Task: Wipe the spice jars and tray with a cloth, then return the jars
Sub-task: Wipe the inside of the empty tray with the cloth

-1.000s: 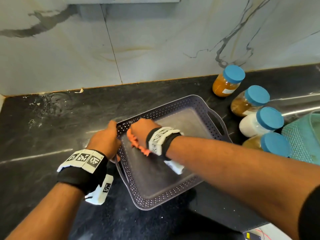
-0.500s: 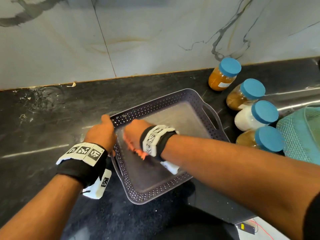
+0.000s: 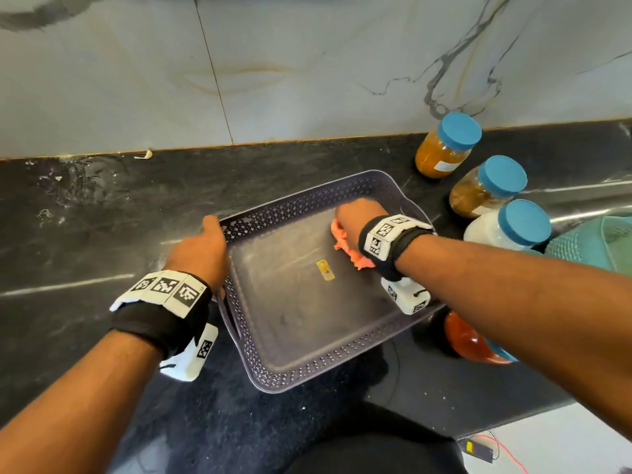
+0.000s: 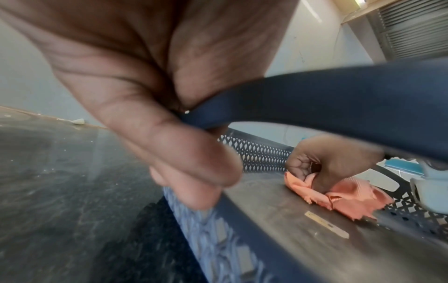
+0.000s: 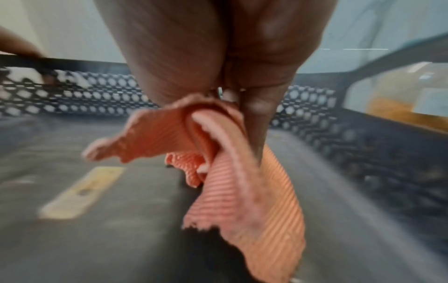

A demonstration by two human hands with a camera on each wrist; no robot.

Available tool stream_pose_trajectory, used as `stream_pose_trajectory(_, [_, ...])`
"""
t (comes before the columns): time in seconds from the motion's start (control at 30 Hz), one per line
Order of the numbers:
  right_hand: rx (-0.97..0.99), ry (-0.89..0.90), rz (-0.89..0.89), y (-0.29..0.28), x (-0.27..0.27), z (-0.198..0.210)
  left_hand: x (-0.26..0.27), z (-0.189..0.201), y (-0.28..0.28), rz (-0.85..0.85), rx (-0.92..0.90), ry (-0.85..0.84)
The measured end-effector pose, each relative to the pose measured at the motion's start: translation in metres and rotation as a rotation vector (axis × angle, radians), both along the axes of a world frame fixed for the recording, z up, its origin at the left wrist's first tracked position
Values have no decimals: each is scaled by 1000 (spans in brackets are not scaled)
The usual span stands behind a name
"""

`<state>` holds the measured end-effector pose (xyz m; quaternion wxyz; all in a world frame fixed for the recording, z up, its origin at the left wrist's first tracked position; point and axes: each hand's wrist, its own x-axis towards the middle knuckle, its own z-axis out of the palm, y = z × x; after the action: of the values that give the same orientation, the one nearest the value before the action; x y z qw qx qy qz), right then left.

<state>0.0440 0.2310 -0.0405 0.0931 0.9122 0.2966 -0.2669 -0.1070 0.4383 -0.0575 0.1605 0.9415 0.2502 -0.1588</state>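
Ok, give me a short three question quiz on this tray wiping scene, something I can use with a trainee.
1. True or false: the orange cloth lies inside the tray.
2. Which hand holds the tray's rim: A) left hand B) right hand C) neither?
3. Fill in: the lids on the spice jars beside the tray are ____ in colour.

Key
1. True: the right hand grips the cloth against the tray floor, near its far right corner.
2. A: the left hand's fingers curl round the left rim.
3. Blue.
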Motion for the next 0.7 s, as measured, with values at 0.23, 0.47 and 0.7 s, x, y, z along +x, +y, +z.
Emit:
stream_pose_trajectory(0.23, [119,307,331,75,-104,6,3,0,0,6,17,25])
stream_pose_trajectory(0.47, [-31,219,319,24,-40,4,0,-5,5,-17,50,27])
stream_pose_trajectory(0.7, [-277,-6,220,-18,43,20,4,12,7,-116,138,147])
